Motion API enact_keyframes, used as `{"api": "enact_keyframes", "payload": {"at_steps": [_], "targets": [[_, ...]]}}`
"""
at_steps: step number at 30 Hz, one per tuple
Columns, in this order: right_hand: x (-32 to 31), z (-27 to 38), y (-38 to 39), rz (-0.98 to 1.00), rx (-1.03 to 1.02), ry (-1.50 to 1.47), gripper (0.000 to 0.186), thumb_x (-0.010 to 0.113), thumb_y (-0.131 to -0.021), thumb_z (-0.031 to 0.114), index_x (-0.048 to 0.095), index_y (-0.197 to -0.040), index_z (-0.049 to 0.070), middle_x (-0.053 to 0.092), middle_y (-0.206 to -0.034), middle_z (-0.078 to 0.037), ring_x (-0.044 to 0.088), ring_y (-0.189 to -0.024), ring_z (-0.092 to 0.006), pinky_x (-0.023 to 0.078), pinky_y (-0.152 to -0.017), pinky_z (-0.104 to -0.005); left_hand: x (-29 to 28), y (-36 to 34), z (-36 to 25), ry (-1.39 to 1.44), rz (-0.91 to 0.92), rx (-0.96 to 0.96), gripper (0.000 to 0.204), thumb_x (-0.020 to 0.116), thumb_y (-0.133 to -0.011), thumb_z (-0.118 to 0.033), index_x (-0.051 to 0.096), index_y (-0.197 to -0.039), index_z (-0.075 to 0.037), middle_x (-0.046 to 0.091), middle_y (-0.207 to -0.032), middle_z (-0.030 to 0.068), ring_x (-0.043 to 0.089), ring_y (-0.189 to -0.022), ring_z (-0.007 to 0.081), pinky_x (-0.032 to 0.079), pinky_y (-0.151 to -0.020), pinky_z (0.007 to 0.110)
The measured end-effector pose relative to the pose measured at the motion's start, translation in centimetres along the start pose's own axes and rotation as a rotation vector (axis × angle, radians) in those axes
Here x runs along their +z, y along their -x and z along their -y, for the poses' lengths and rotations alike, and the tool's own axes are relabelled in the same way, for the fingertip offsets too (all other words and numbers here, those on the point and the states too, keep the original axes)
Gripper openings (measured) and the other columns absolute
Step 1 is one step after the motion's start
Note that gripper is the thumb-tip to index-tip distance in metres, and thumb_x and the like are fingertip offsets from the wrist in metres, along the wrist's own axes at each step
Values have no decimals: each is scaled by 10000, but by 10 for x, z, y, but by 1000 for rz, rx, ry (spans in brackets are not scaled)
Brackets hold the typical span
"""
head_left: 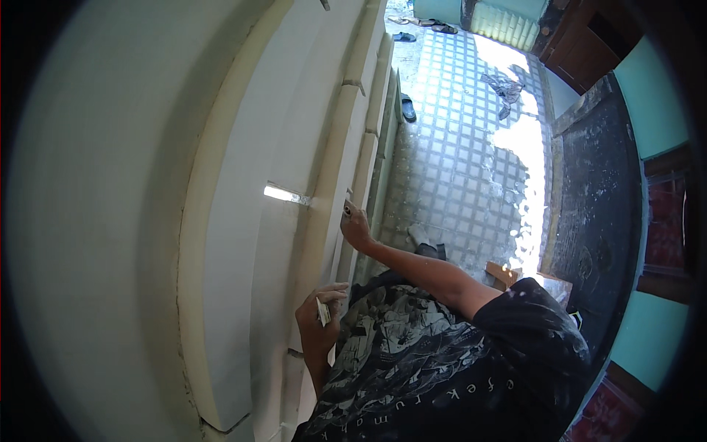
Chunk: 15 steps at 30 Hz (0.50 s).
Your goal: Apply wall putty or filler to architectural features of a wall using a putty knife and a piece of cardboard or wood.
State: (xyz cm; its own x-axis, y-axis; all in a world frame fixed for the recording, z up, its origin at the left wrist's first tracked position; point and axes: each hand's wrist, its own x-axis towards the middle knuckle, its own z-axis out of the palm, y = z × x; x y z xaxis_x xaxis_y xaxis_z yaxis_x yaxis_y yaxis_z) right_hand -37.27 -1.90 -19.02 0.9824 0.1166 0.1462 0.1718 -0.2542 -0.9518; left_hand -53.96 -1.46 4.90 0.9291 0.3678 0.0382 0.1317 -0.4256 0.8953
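Observation:
My right hand (pixel 356 227) is closed at the edge of a cream stepped moulding (pixel 324 202). In its fingers is a small tool with a dark spot at its end, possibly a scraper, mostly hidden by the fingers. Closer to my body, my left hand (pixel 318 318) is bent round a small, pale, flat piece (pixel 323 312). White dust or paste coats its fingers. The left hand is beside the same moulding; I cannot tell whether it touches it.
A broad pale wall panel (pixel 96 221) fills the left side. Light shows through a narrow slot (pixel 283 194) in the moulding. Below lie a tiled floor (pixel 456 147), a sandal (pixel 408 108), a crumpled cloth (pixel 504 90) and a cardboard piece (pixel 503 273). A dark ledge (pixel 600 184) runs along the right.

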Motion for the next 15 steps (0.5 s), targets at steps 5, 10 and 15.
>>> {"api": "enact_keyframes", "payload": {"at_steps": [5,10,15], "targets": [[-1,-34,-4,153,288,9,391,559,-791,32,587,-1181,52,621,-1033,-238,610,-970,-336,453,-846,-360,4,-12,-5,26,-5,-2,226,527,-725,177,580,-837,-12,677,-929,141,667,-851,238,519,-727,308],[-14,23,-35,192,204,-264,375,488,-788,-29,581,-1149,15,589,-1115,-254,564,-1038,-395,449,-873,-373,0,-6,9,43,40,-13,127,482,-875,84,553,-912,-16,639,-1008,155,625,-893,210,513,-731,306],[-10,-28,-39,-32,-319,-105,437,457,-747,-79,557,-1167,-10,619,-1038,-238,577,-973,-407,461,-852,-410,4,-13,3,183,39,-116,117,444,-920,31,521,-985,-28,632,-1021,158,616,-906,211,495,-724,304]]}}
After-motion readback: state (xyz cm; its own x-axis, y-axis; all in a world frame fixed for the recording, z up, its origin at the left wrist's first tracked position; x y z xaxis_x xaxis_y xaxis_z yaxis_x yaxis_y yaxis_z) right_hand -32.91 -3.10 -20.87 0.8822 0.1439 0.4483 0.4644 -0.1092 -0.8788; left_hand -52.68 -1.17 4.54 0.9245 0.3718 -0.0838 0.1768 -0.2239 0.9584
